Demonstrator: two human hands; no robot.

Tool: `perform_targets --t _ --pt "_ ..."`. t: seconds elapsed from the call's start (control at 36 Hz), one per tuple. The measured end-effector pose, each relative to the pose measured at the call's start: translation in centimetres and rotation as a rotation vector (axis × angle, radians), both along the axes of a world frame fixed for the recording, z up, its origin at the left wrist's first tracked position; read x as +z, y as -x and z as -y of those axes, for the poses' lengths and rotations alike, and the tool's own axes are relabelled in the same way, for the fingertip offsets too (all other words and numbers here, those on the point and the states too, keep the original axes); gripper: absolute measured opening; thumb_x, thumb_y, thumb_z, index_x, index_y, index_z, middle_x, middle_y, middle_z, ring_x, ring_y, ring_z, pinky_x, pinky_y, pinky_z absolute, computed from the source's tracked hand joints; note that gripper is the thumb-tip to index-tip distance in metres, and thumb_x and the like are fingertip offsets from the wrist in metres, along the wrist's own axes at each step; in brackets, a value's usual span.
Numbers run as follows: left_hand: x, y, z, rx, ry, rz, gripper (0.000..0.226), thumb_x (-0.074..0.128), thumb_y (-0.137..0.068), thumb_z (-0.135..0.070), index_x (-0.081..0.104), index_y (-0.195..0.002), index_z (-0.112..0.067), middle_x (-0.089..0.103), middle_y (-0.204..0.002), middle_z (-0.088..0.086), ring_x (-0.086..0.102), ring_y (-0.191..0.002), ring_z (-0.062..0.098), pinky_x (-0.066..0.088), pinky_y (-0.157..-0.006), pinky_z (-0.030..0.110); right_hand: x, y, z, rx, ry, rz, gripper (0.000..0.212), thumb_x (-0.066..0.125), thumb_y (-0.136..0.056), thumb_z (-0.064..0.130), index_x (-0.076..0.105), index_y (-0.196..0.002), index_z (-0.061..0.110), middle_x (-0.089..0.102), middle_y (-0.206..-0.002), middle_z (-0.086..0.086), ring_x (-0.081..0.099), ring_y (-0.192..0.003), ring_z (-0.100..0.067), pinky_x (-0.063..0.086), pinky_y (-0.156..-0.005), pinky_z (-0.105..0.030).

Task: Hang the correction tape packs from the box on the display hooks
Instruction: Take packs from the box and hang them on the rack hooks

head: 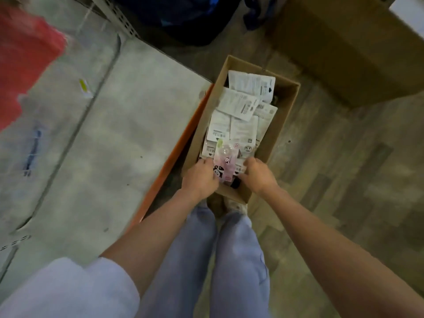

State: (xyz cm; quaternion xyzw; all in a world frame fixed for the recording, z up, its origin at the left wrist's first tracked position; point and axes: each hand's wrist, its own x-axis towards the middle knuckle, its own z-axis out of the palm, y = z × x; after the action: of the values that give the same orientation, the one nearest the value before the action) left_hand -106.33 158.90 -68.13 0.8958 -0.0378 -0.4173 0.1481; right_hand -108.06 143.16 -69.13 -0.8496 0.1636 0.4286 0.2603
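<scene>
1. Box (pixel 281 125): open cardboard, on the floor at the person's feet, holding loose correction tape packs (pixel 238 104), mostly back-side up.
2. Left hand (pixel 202 176): fingers curled round a pink pack (pixel 223 165) at the near end.
3. Right hand (pixel 258 174): curled among the packs; grip unclear.
4. Advice: lift one pack clear, hang-hole uppermost.
5. Surroundings: orange-edged shelf base (pixel 174 157) left, larger carton (pixel 344 47) right; hooks out of view.

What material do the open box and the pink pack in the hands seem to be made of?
The open box looks like plain brown cardboard, matte, with raw folded walls. The pink pack, held in the left hand, seems to be a printed card under a clear plastic blister: a glossy transparent bulge shows near its top. The blur leaves this uncertain. The right hand reaches into the box beside it.
</scene>
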Motion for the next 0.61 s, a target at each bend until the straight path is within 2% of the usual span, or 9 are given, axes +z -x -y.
perform_targets --t 0.11,0.22,0.31,0.39,0.44,0.5,0.56,0.61 --pt "-6.3 0.0 0.4 0.06 0.05 -0.078 0.03 0.055 -0.093 -0.019 0.049 -0.119 -0.007 0.055 -0.121 0.012 0.056 -0.106 0.027 0.041 -0.075 0.032 -5.3 -0.4 0.6 -0.088 0.014 0.016 0.043 0.06 -0.092 0.021 0.046 -0.129 0.004 0.053 -0.127 -0.016 0.053 -0.114 -0.032 0.043 -0.094 -0.039" --pt "-12.1 -0.4 1.1 0.153 0.073 -0.146 0.038 0.056 -0.091 -0.015 0.044 -0.124 -0.002 0.052 -0.123 0.015 0.055 -0.109 0.03 0.048 -0.085 0.036 -9.8 -1.1 1.3 -0.204 0.046 0.015 0.054 0.061 -0.09 0.016 0.037 -0.136 0.0 0.041 -0.136 -0.017 0.047 -0.121 -0.031 0.04 -0.099 -0.037" --pt "-15.4 -0.9 1.9 0.249 0.085 -0.19 0.052 0.057 -0.091 -0.019 0.036 -0.135 -0.001 0.05 -0.127 0.015 0.055 -0.11 0.032 0.051 -0.09 0.042 -12.6 -2.1 1.2 -0.339 0.046 0.001 0.072 0.066 -0.087 0.017 0.023 -0.143 -0.001 0.029 -0.144 -0.018 0.038 -0.13 -0.034 0.036 -0.107 -0.039" --pt "-18.1 -1.6 2.7 0.343 0.087 -0.245 0.062 0.058 -0.091 -0.023 0.027 -0.141 -0.002 0.052 -0.126 0.016 0.057 -0.11 0.033 0.05 -0.078 0.036 -14.9 -3.1 0.9 -0.452 0.022 -0.012 0.091 0.068 -0.087 0.023 0.005 -0.149 0.0 0.018 -0.151 -0.02 0.028 -0.138 -0.035 0.031 -0.112 -0.043" --pt "-19.7 -1.9 3.0 0.402 0.126 -0.292 0.062 0.059 -0.089 -0.025 0.031 -0.139 -0.004 0.057 -0.123 0.014 0.06 -0.104 0.03 0.051 -0.069 0.03 -16.2 -3.5 0.7 -0.536 0.008 -0.029 0.094 0.066 -0.089 0.023 -0.002 -0.15 0.001 0.02 -0.152 -0.02 0.029 -0.139 -0.036 0.032 -0.112 -0.045" --pt "-20.7 -2.2 3.2 0.459 0.159 -0.31 0.061 0.062 -0.083 -0.028 0.038 -0.134 -0.005 0.06 -0.122 0.01 0.061 -0.099 0.023 0.054 -0.073 0.032 -16.9 -3.8 0.6 -0.608 0.007 -0.036 0.079 0.063 -0.091 0.02 0.012 -0.148 0.003 0.033 -0.146 -0.019 0.038 -0.133 -0.035 0.039 -0.107 -0.044" --pt "-20.2 -2.4 3.3 0.551 0.161 -0.302 0.064 0.066 -0.082 -0.026 0.037 -0.134 -0.002 0.058 -0.123 0.008 0.058 -0.106 0.022 0.052 -0.082 0.033 -17.1 -3.8 0.4 -0.645 -0.027 -0.041 0.052 0.056 -0.094 0.014 0.031 -0.139 0.003 0.048 -0.137 -0.015 0.049 -0.123 -0.031 0.046 -0.093 -0.035" --pt "-19.3 -2.5 3.2 0.583 0.173 -0.276 0.061 0.071 -0.08 -0.021 0.044 -0.131 -0.004 0.061 -0.119 0.007 0.059 -0.107 0.023 0.051 -0.081 0.032 -16.5 -3.7 0.3 -0.659 -0.082 -0.043 0.038 0.051 -0.097 0.012 0.041 -0.133 0.007 0.055 -0.129 -0.01 0.055 -0.117 -0.029 0.046 -0.082 -0.031"
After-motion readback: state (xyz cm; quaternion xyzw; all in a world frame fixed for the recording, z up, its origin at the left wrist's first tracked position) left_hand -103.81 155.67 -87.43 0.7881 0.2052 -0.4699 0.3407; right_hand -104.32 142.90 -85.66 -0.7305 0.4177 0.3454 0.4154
